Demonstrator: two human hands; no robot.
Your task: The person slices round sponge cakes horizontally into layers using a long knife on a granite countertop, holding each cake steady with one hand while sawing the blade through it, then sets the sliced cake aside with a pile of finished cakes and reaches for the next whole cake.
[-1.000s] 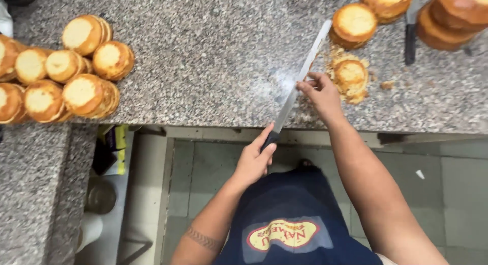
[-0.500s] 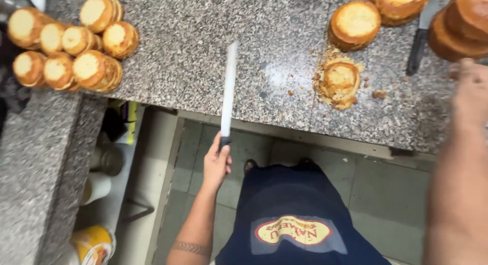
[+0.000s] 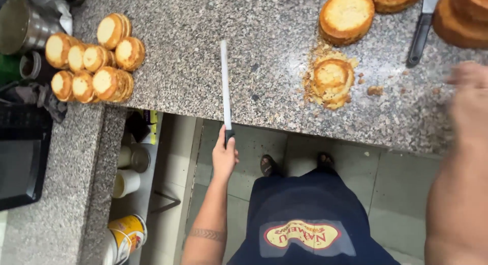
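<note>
The left hand (image 3: 224,157) is wrapped tight round the handle of a long knife (image 3: 224,87), whose blade runs straight away from the fingers over the granite counter (image 3: 264,51). The trimmed cake round (image 3: 331,78) lies off the blade's right, nearer the blurred right hand (image 3: 470,100), whose fingers I cannot make out.

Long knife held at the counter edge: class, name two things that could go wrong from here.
1. The left hand grips the long knife only at its handle end, blade out over the granite counter; it might slip or tip.
2. The blurred right hand is near the crumbled cake and could scatter crumbs.
</note>
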